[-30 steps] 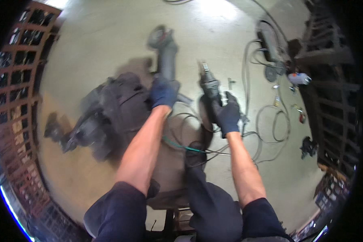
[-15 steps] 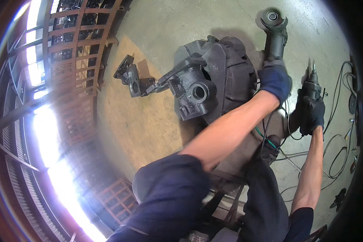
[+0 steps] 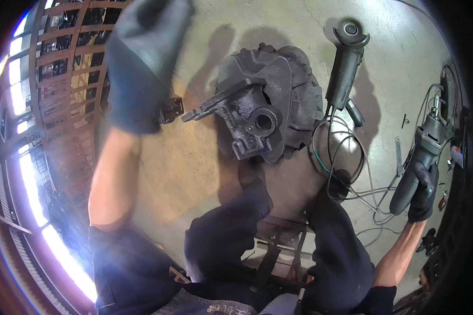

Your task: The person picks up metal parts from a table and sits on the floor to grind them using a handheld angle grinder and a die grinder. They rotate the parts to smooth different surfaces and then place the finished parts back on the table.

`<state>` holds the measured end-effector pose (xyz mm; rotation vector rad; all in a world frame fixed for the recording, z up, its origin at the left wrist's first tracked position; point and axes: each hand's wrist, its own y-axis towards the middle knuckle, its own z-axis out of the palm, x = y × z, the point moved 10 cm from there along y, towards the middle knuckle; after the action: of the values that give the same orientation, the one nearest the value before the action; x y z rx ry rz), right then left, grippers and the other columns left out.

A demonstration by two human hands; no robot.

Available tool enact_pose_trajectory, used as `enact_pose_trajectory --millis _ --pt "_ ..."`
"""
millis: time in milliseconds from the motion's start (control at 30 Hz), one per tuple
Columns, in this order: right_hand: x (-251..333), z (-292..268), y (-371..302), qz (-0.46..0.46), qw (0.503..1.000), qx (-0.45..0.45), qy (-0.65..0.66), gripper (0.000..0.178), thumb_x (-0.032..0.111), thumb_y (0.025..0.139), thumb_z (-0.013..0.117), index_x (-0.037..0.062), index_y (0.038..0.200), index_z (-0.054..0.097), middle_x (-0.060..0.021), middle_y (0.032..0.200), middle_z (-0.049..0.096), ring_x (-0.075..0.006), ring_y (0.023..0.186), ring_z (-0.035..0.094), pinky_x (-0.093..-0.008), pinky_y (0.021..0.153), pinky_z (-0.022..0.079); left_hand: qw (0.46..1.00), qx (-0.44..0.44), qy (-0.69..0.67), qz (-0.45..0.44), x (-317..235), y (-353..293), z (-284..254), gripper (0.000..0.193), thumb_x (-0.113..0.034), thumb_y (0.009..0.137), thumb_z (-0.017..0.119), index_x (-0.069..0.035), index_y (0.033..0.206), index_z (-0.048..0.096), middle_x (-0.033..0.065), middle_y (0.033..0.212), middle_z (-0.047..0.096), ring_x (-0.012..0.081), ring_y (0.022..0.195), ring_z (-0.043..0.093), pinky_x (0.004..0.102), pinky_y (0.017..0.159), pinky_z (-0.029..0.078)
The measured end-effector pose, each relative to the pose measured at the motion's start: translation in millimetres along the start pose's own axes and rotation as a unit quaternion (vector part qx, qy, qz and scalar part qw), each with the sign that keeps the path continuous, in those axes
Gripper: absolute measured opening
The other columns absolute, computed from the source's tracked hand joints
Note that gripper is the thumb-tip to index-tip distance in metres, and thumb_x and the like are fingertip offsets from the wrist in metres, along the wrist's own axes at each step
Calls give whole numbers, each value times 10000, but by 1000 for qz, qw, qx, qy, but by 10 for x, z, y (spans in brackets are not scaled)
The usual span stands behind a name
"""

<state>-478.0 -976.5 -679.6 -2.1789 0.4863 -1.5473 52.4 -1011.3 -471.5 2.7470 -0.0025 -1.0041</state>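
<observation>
My right hand [image 3: 423, 190], in a dark glove, is wrapped round a black die grinder [image 3: 424, 142] at the right, its metal tip pointing away from me. My left hand [image 3: 139, 71], also gloved, is raised at the upper left. Motion smears it and the top edge cuts it off, so its fingers cannot be made out. On the floor beyond my feet sits a rough black metal casting [image 3: 249, 118] with a round bore, against a larger round dark body [image 3: 305, 94]. Right of it lies an angle grinder [image 3: 347, 68] with a side handle, touched by neither hand.
Cables [image 3: 347, 157] loop on the floor between the angle grinder and my right arm. A small dark bracket [image 3: 172, 109] shows beside my left wrist. Brown metal racks [image 3: 52, 58] stand along the left. A flat metal strip [image 3: 399, 156] lies near the die grinder.
My left hand has let go of the angle grinder and swung far to the left and up. My right hand has shifted right and nearer to me with the die grinder.
</observation>
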Motion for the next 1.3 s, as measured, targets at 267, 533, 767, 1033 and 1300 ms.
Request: enact_pose_trajectory --millis 267,533,767,1033,1300 --pt "1556 991 -1056 110 967 139 182 494 326 800 692 -35 1131 626 -120 976 687 -195 830 676 -337 729 559 737 207 -508 -395 -1911 -1482 1394 751 -189 895 745 13 1477 315 170 1332 535 211 1217 532 375 1051 440" --pt "1998 1532 -2126 253 896 189 312 426 247 914 698 -14 1230 580 -81 1085 654 -156 910 631 -299 803 525 763 31 -335 -552 -2474 -1704 473 430 -193 876 729 22 1196 540 60 968 642 158 856 612 308 760 517" --pt "1977 2201 -2309 367 786 251 430 477 422 1029 498 0 1234 582 -113 992 656 -192 807 670 -317 705 578 577 10 -459 -676 -2137 -2162 445 383 -185 886 703 17 1176 556 44 869 632 129 653 608 277 558 511" --pt "1420 2891 -2172 415 728 221 498 418 359 1024 498 29 1270 576 -83 1068 647 -168 896 651 -320 809 557 434 52 -525 -730 -1570 -2259 510 229 -182 896 674 -40 1022 548 25 702 574 153 537 586 306 458 466" --pt "1418 3083 -1960 409 736 184 506 371 285 1024 497 28 1274 593 -33 1178 641 -112 1022 607 -272 915 499 551 114 -435 -703 -1140 -2151 486 308 -261 892 693 0 1021 593 29 756 602 128 560 572 295 507 474"
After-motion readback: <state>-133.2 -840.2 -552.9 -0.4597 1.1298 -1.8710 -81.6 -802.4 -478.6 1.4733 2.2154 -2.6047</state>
